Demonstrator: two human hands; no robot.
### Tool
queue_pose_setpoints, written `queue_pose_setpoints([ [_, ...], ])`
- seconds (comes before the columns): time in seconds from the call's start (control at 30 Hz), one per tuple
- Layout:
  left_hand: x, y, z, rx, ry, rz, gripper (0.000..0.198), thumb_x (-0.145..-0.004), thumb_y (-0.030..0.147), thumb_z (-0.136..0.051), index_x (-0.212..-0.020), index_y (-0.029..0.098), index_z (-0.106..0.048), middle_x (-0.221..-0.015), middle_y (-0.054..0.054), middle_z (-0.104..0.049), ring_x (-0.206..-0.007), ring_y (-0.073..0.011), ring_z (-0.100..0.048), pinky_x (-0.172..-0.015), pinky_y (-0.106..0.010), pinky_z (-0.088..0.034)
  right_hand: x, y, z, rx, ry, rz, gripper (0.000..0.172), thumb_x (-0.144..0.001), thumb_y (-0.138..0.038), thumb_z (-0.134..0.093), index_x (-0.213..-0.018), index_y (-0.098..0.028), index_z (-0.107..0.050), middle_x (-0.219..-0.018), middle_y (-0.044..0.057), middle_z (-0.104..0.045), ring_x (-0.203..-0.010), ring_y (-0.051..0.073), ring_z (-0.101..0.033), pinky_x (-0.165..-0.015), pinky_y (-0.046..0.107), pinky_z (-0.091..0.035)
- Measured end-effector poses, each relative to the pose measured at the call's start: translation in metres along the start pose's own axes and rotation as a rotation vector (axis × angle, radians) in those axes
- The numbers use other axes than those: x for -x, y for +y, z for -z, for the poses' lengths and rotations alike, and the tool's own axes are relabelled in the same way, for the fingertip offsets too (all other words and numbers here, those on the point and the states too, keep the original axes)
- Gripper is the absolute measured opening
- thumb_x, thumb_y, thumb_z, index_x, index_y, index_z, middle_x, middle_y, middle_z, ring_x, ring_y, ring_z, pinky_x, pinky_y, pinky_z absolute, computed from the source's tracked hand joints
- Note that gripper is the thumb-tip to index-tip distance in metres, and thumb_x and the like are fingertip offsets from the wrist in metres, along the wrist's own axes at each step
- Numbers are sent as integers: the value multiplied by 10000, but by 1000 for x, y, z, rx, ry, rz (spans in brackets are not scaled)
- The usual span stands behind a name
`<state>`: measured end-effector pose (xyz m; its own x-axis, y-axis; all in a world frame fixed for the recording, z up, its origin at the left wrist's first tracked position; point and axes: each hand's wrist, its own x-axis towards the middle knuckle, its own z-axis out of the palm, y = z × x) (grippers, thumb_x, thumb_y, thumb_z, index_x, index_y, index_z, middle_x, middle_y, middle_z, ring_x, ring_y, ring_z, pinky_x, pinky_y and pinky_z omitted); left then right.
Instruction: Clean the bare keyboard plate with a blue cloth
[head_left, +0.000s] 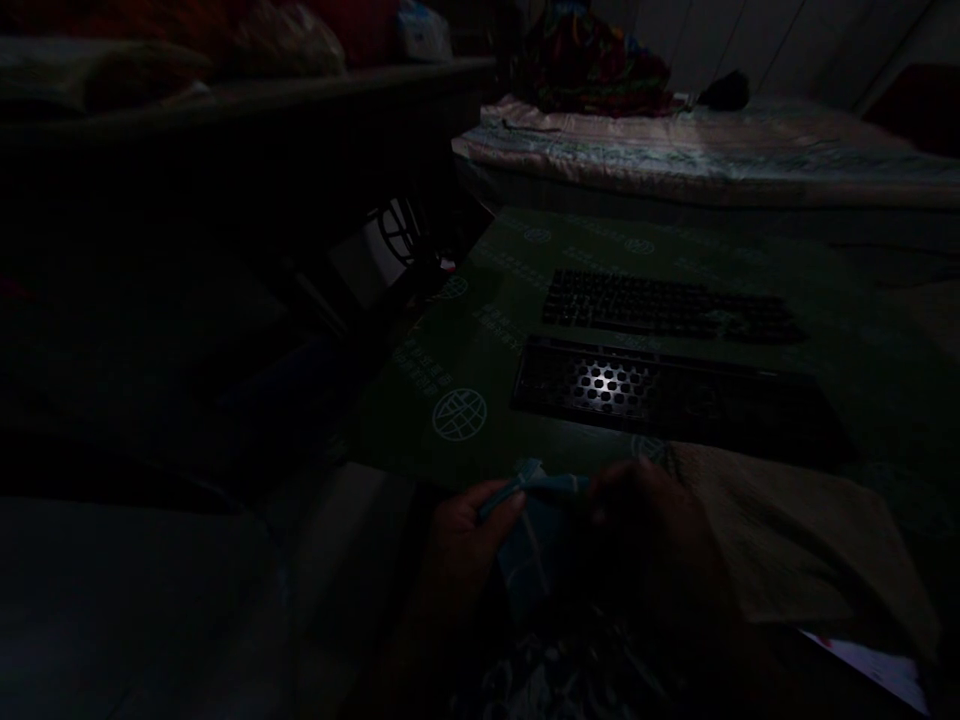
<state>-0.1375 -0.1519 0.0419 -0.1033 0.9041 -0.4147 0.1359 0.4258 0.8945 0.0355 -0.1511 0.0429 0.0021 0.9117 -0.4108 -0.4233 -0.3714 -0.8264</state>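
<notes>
In the dim light a blue cloth (525,560) with pale check lines is stretched between my two hands, close to my lap. My left hand (472,520) pinches its upper left edge between thumb and fingers. The right edge is gripped by my right hand (637,510), whose fingers are mostly in shadow. Beyond them lies a black keyboard casing (690,400), its honeycomb of key holes shining in one bright spot. Behind that is a row of black keyboard keys (645,300), set out in keyboard order on a green printed board (420,410).
A tan folded cloth (795,530) lies at the board's near right edge. On the left stands a dark table (300,95) with bags on top. A bed (675,150) with striped bedding and a heap of patterned fabric (592,65) is at the back.
</notes>
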Motion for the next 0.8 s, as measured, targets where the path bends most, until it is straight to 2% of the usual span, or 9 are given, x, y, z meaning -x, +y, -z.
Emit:
queue_pose_setpoints([
  [0.1,0,-9,-9,32,-53,30,300,-683,408,-657,-823,150,-718,-699,-33,-701,-652,-193,-617,-582,-256,-461,-10,-5,-9,-123,125,66,343,-792,-521,-578,-810,-184,-641,-572,-14,-621,-476,92,-533,-452,187,-421],
  [0.27,0,-15,-20,143,-103,51,287,-698,371,-677,-872,146,-717,-761,-45,-715,-739,-211,-636,-658,-269,-475,-16,-1,-19,-102,73,92,332,-788,-510,-601,-904,-200,-623,-698,6,-680,-524,103,-590,-436,184,-429],
  [0.43,-4,-11,-20,275,-109,99,322,-709,357,-677,-945,140,-703,-779,-66,-723,-718,-207,-641,-638,-274,-479,-16,5,-17,-69,98,98,264,-778,-448,-639,-821,-187,-641,-753,29,-693,-585,130,-632,-515,232,-494],
  [0.67,-7,-10,-17,270,-57,119,260,-695,325,-696,-890,153,-701,-750,-42,-716,-670,-179,-631,-601,-250,-480,-13,9,-1,181,127,135,176,-640,-322,-770,-722,-194,-681,-710,12,-692,-672,158,-637,-602,243,-510],
  [0.73,-8,-10,-17,236,-41,105,246,-692,333,-701,-863,156,-701,-723,-31,-707,-649,-168,-622,-581,-235,-470,-11,7,1,314,68,173,125,-661,-302,-744,-707,-199,-692,-680,11,-690,-653,163,-636,-586,245,-505],
  [0.8,-9,-10,-16,185,-34,82,233,-689,331,-704,-844,157,-704,-722,-28,-705,-644,-162,-617,-576,-228,-463,-9,5,3,448,-46,256,79,-703,-276,-693,-729,-204,-712,-716,23,-705,-679,172,-644,-606,252,-506],
])
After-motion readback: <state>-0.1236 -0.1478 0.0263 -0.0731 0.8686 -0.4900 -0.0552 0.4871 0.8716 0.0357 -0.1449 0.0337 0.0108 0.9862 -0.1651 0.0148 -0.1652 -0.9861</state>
